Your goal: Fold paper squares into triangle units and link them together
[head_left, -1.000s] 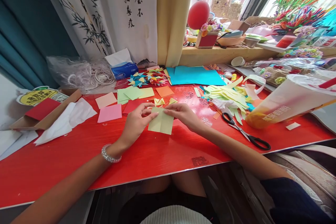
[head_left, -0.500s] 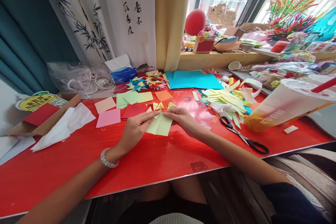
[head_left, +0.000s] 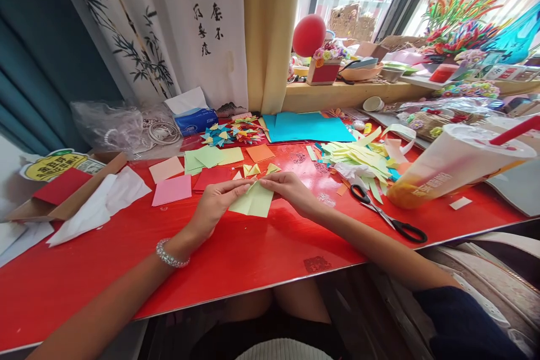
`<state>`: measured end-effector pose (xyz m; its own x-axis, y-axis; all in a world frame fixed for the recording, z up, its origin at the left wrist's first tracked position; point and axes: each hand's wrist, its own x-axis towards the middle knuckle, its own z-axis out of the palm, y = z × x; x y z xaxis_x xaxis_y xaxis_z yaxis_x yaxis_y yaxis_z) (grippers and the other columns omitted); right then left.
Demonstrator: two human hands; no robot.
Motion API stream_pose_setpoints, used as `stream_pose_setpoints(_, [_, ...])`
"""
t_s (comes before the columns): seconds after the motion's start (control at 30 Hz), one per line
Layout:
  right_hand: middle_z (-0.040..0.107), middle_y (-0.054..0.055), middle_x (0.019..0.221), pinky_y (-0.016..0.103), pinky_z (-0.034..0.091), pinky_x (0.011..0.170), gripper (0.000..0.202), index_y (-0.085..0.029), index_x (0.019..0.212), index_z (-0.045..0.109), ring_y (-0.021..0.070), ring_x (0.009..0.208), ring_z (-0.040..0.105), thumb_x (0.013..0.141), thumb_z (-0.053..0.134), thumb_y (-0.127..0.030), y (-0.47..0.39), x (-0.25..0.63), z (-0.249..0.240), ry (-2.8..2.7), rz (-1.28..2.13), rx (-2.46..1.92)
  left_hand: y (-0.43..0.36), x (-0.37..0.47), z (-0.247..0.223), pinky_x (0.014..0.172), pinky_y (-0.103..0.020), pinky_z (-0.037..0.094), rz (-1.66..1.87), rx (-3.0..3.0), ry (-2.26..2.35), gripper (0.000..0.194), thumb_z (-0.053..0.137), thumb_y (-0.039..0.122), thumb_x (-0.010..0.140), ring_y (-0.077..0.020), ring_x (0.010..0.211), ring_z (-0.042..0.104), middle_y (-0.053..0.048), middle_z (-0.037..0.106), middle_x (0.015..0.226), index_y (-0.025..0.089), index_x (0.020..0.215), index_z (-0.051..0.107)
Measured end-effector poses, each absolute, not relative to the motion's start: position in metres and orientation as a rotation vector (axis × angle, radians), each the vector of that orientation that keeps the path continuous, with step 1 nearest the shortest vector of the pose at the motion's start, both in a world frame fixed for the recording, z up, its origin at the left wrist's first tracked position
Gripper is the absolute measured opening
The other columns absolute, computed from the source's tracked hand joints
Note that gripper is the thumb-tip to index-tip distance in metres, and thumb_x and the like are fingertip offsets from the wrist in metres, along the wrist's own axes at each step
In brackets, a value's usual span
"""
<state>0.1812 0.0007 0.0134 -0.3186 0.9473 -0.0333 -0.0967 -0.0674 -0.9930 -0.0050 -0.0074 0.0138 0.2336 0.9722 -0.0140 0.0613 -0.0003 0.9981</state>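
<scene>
A creased pale green paper (head_left: 253,201) is held by its upper edge above the red table (head_left: 253,253). My left hand (head_left: 215,202) pinches its upper left side, and my right hand (head_left: 289,191) pinches the upper right corner. Just beyond the hands are small folded yellow pieces (head_left: 252,170). Square papers lie to the left: pink (head_left: 172,190), peach (head_left: 166,169), green (head_left: 210,156) and orange (head_left: 260,152). Part of a red square is hidden behind my left hand.
Black-handled scissors (head_left: 386,215) lie right of my right hand, near a tilted drink cup (head_left: 451,169). Paper strips (head_left: 358,157), blue sheets (head_left: 310,127) and a tissue pack (head_left: 196,121) are farther back. A cardboard tray (head_left: 63,211) stands at the left.
The whole view has shifted slightly, so things appear a little further left. Both hands keep their pinch on the green paper, which hangs almost as before.
</scene>
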Motion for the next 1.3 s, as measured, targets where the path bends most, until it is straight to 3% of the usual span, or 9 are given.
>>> stream_pose_setpoints(0.3, [0.062, 0.002, 0.069, 0.024, 0.044, 0.062, 0.027, -0.011, 0.077, 0.069, 0.0089, 0.062, 0.056, 0.073, 0.069, -0.038, 0.004, 0.18, 0.005, -1.315, 1.58, -0.991, -0.015, 0.001, 0.011, 0.083, -0.026, 0.044, 1.063, 1.339, 1.028, 0.028, 0.064, 0.041, 0.08, -0.0217, 0.111, 0.056, -0.004, 0.068, 0.112, 0.023, 0.099, 0.073])
stream_pose_setpoints(0.67, [0.058, 0.001, 0.072, 0.023, 0.034, 0.054, 0.03, -0.013, 0.078, 0.066, 0.0089, 0.062, 0.046, 0.078, 0.062, -0.043, 0.006, 0.183, 0.003, -1.516, 1.293, -1.045, -0.011, -0.002, 0.014, 0.077, -0.025, 0.047, 0.963, 1.19, 0.98, 0.031, 0.067, 0.038, 0.077, -0.0158, 0.094, 0.06, -0.003, 0.068, 0.107, 0.024, 0.104, 0.068])
stream_pose_setpoints(0.87, [0.055, 0.0, 0.069, 0.022, 0.035, 0.05, 0.032, -0.014, 0.079, 0.065, 0.0091, 0.06, 0.047, 0.078, 0.06, -0.045, 0.007, 0.183, 0.001, -1.539, 1.295, -1.034, -0.011, -0.001, 0.014, 0.073, -0.026, 0.047, 0.777, 1.201, 1.036, 0.033, 0.068, 0.04, 0.074, -0.0173, 0.087, 0.061, -0.006, 0.07, 0.095, 0.017, 0.097, 0.071])
stream_pose_setpoints(1.3, [0.059, 0.002, 0.073, 0.024, 0.033, 0.056, 0.033, -0.014, 0.075, 0.065, 0.0102, 0.065, 0.048, 0.074, 0.063, -0.046, 0.004, 0.181, 0.006, -1.542, 1.324, -1.063, -0.011, 0.001, 0.008, 0.07, -0.025, 0.046, 0.845, 1.334, 1.064, 0.037, 0.068, 0.047, 0.072, -0.0169, 0.081, 0.062, -0.005, 0.069, 0.092, 0.016, 0.091, 0.069])
